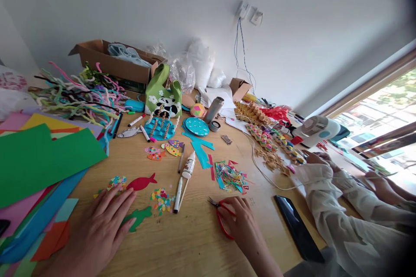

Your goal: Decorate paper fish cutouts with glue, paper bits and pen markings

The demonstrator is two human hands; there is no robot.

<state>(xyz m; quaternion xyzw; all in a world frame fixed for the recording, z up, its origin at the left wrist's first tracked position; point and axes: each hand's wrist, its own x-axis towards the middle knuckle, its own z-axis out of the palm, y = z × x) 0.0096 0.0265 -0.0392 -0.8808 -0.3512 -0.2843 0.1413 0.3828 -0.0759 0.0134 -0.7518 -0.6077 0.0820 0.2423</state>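
Note:
My left hand (pixel 100 220) lies flat on the wooden table (pixel 182 242) with fingers spread, its fingertips on a green paper fish (pixel 140 216). A red paper fish (pixel 141 182) lies just beyond it. My right hand (pixel 238 220) rests over red-handled scissors (pixel 221 214), fingers curled onto the handles. Between the hands lie small coloured paper bits (pixel 161 199) and a white marker (pixel 177 190). A glue bottle (pixel 189 165) lies further back.
Coloured paper sheets (pixel 39 160) are stacked at the left, pipe cleaners (pixel 78 93) and a cardboard box (pixel 110 62) behind. A black phone (pixel 297 227) lies at the right. Another person's white sleeves (pixel 328 199) and hands rest near a white fan (pixel 316 130).

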